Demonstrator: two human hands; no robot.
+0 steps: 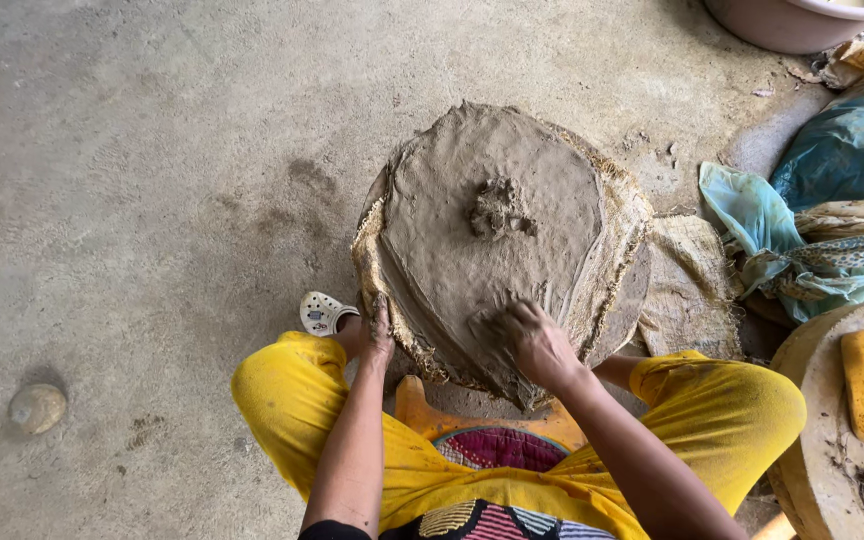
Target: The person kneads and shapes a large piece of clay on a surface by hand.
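Bare floor (pixel 152 180) lies open leftward; cloth heap (pixel 832 220) and basin (pixel 802 20) crowd the right

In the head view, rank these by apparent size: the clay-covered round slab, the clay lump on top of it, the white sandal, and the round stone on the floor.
Largest to smallest:
1. clay-covered slab
2. clay lump
3. white sandal and round stone: these look about alike, so no ranking between them.
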